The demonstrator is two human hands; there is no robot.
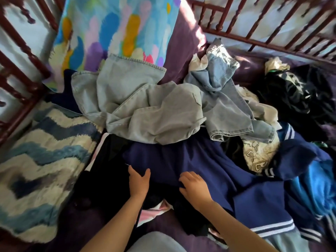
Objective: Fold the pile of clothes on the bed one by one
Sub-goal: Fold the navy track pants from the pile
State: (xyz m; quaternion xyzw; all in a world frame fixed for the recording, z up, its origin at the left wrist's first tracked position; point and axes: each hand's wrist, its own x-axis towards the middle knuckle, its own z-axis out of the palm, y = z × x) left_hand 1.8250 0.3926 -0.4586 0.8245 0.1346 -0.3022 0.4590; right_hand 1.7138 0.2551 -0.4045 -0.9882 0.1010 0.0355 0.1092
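The pile of clothes (181, 113) is lying on the bed (181, 44), with grey jeans (145, 110) on top. Both hands are resting on a navy garment (209, 166) at its near edge: the left hand (139, 180) is open and flat, while the right hand (195, 187) is curling its fingers loosely, pinching nothing clearly.

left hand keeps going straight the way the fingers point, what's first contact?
Likely the navy garment: the left hand points up and away over its near edge. Beyond that lies the grey jeans heap. Depth is unclear from one view, so it may already touch the cloth.
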